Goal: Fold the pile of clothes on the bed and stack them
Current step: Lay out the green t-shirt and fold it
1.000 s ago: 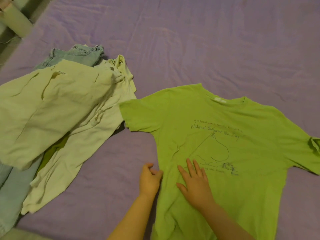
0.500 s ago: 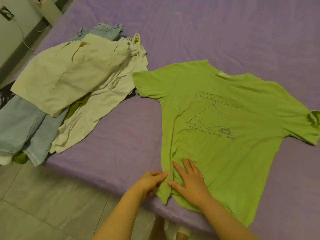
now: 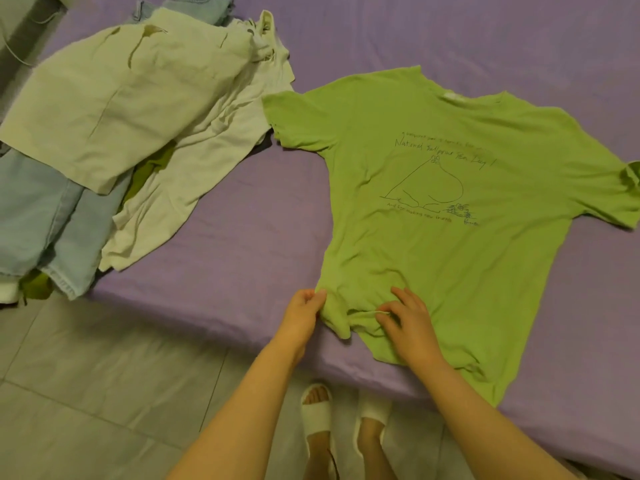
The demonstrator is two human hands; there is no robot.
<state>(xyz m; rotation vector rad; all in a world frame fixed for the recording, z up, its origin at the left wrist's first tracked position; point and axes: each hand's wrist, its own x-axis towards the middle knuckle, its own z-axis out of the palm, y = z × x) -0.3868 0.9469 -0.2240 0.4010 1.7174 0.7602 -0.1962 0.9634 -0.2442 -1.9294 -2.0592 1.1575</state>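
A lime-green T-shirt [image 3: 450,244] with a dark line drawing and writing lies spread face up on the purple bed [image 3: 225,244], its hem hanging over the near edge. My left hand [image 3: 304,308] pinches the shirt's lower left corner. My right hand [image 3: 407,322] grips a bunched fold of the hem just to the right of it. To the left lies the unfolded pile: a pale cream garment [image 3: 114,102] on top, another cream piece [image 3: 194,188] under it, and light blue jeans [image 3: 41,220].
The jeans and a bit of green cloth [image 3: 34,285] hang off the bed's near left corner. Grey floor tiles [image 3: 104,393] lie in front of the bed. My feet in white slippers [image 3: 317,414] stand at the bed edge.
Both hands slid down the shirt from its middle to the hem and closed on the fabric. The view pulled back, showing the floor and my feet.
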